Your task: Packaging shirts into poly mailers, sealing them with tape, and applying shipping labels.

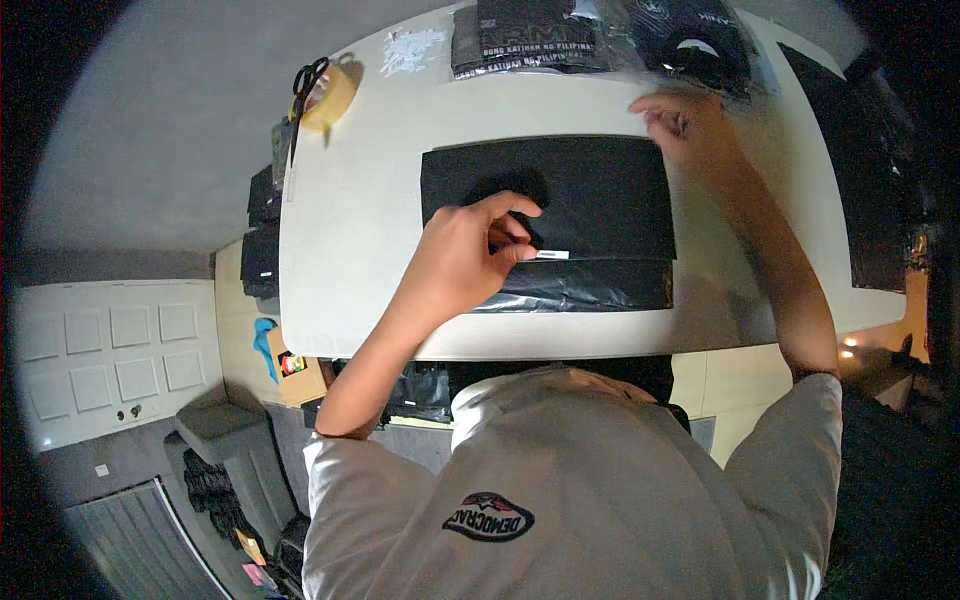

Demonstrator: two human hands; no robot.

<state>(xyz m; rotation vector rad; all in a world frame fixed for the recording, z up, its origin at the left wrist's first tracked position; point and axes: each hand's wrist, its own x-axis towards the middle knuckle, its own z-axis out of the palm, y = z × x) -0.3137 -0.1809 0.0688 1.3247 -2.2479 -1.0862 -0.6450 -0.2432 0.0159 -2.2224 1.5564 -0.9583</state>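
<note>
My left hand [476, 251] is over a flat black rectangular piece [600, 187], its material unclear, on the white table. The left thumb tip touches the left end of a small white label [553, 255] near the piece's front edge; the index finger stays raised apart from the thumb. Glossy black plastic [592, 289] shows along the side nearest me. My right hand [686, 127], blurred, is beyond the piece's far right corner, close to a black garment in clear plastic [694, 52]. Its fingers are partly curled, and whether they hold anything is unclear.
Black scissors [301, 94] lean against a yellowish tape roll [334, 97] at the table's far left. Several white slips [412, 51] lie beside another bagged black garment [525, 37]. Black plastic [847, 165] covers the right edge. A cardboard box [300, 379] stands below left.
</note>
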